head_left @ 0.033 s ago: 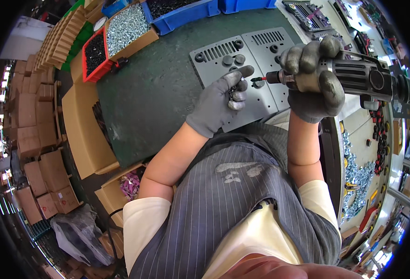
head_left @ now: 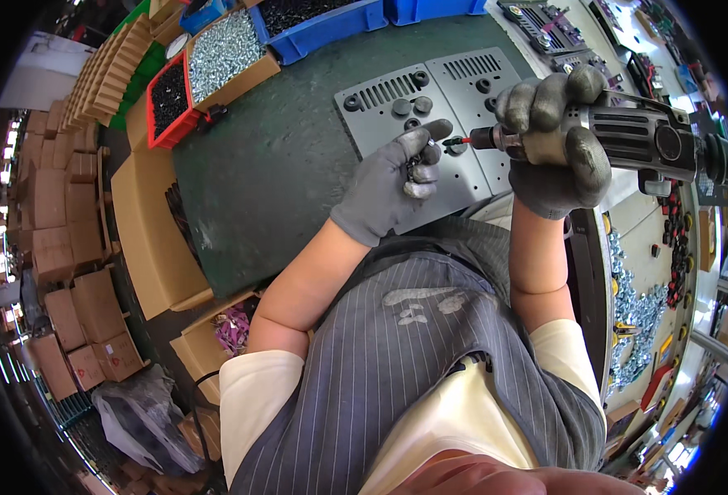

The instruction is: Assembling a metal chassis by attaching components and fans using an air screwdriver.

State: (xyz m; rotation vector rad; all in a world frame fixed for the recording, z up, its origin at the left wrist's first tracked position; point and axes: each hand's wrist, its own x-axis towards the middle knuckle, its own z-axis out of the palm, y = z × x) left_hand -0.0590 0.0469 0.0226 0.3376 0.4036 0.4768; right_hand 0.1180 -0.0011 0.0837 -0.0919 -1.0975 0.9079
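A dark grey apron with thin pale stripes (head_left: 389, 355) covers the person's front over a cream short-sleeved shirt (head_left: 430, 429). Past it, the left hand (head_left: 393, 181), in a grey knit glove with darkened fingertips, is curled closed around small dark pieces (head_left: 414, 165), which show between its bent fingers; how many it holds cannot be told. The right hand (head_left: 558, 153), gloved alike, is clamped around a black-bodied power screwdriver (head_left: 628, 132) that lies level and points left, its slim red bit with a dark green tip (head_left: 458, 141) ending just beside the left hand's fingers; whether they touch cannot be told. Beneath the hands, 2 flat grey metal panels with rows of slots lie side by side on a dark green tabletop (head_left: 265, 165): the left panel (head_left: 455, 195) bears several black round pieces, and the right panel (head_left: 456, 92) is partly hidden by the right hand. To the left stands an open brown cardboard box (head_left: 153, 239). Toward the table's far edge are a red plastic bin (head_left: 176, 132) of small black parts, a cardboard tray (head_left: 248, 78) of shiny silver hardware and 2 blue plastic bins (head_left: 331, 40). Farther left, brown cartons (head_left: 49, 198) are stacked.
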